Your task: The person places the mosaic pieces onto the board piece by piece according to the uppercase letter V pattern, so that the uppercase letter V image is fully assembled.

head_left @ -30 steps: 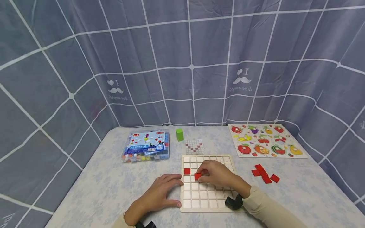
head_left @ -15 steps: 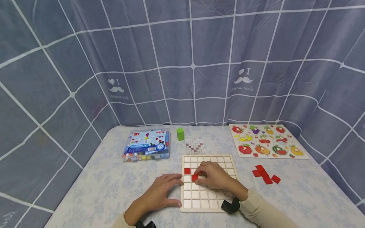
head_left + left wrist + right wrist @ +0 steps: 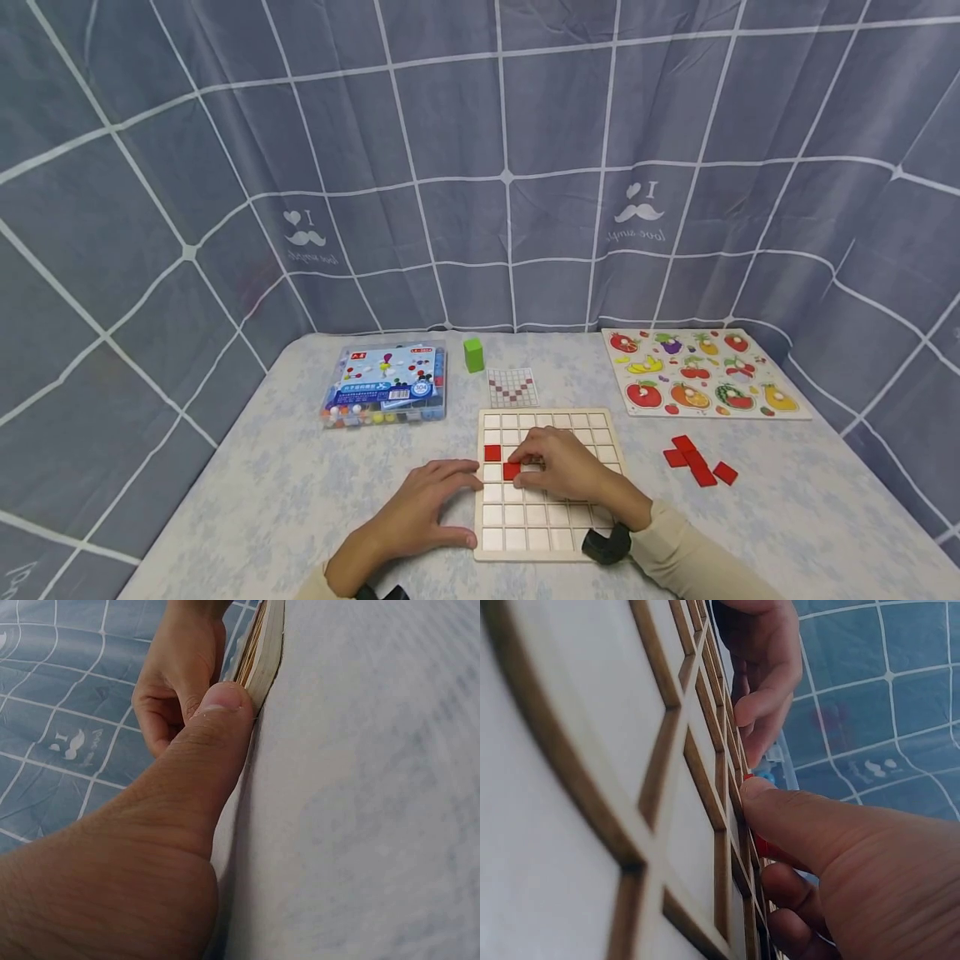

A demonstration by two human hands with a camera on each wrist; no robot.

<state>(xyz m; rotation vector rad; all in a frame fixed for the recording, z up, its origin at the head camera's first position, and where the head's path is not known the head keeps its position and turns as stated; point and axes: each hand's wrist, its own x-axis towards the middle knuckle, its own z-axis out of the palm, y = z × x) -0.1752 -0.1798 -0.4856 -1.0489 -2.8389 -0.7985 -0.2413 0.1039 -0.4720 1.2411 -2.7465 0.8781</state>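
Note:
A wooden grid board (image 3: 551, 555) lies flat on the table. My right hand (image 3: 566, 468) is over it, thumb and forefinger at a red square tile (image 3: 511, 472) in the second column. In the right wrist view the thumb (image 3: 780, 814) meets the red tile's edge at the grid, partly hiding it. Another red tile (image 3: 492, 452) sits in the leftmost column, one row farther back. My left hand (image 3: 423, 508) rests at the board's left edge with fingers spread. The left thumb (image 3: 214, 724) touches the board's side in the left wrist view.
Several loose red tiles (image 3: 694, 465) lie right of the board. Behind it are a pattern card (image 3: 513, 387) and a green block (image 3: 473, 355). A clear plastic case (image 3: 386, 383) stands back left, a fruit puzzle board (image 3: 705, 371) back right.
My right hand has shifted slightly left and toward me, carrying the red tile from a raised, offset position to lie in line with a grid cell. The left hand has stayed in place.

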